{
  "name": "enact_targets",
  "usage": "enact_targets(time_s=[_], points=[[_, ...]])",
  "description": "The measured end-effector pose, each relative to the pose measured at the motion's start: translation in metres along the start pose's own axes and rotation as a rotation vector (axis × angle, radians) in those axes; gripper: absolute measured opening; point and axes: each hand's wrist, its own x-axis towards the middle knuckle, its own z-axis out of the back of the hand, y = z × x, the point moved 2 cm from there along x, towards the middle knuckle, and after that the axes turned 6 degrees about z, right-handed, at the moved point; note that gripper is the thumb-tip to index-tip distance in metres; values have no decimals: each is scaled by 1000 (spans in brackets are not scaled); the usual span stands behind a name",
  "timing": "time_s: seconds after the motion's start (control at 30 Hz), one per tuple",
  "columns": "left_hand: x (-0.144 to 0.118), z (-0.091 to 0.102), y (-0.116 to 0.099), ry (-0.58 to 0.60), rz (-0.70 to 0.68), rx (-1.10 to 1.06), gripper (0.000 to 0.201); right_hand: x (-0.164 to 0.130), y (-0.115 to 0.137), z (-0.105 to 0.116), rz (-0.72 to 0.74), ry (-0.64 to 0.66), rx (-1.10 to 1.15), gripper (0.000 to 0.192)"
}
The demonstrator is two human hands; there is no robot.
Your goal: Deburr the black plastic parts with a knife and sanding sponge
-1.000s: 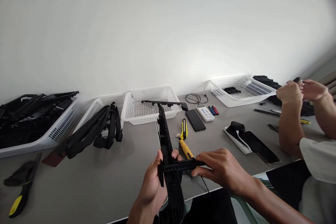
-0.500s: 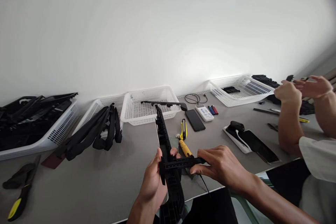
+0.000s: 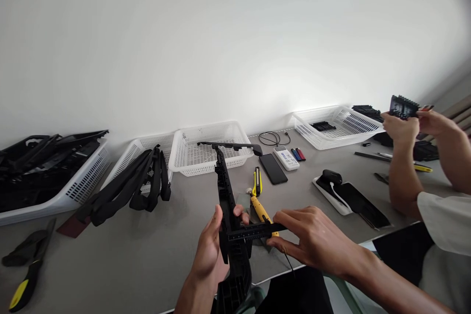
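Two hands are seen at lower centre: a long black part is gripped upright by the closed left hand while a caliper, pinched by the right hand, is held across it, jaws spanning its width.

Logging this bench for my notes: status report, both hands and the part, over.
Left hand grips long black plastic part. Right hand pinches black caliper across it. Yellow utility knife lies just behind. Co-worker's hands apart, far right.

grey table | white baskets | phone | yellow knife | far items unclear, maybe lighters
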Motion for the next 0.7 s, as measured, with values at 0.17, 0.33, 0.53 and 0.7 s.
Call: enact_targets(time_s=[0.17,0.33,0.53,0.7], points=[[2,0,-1,8,14,0,43,1,-1,1,12,-38,15,46],[1,-1,-1,0,2,5,43,3,-5,1,18,-56,13,47],[0,-2,-1,-9,7,24,41,4,-4,4,33,-58,-22,49],[1,-3,-1,-17,7,29,43,6,-3,7,35,-44,-35,48]])
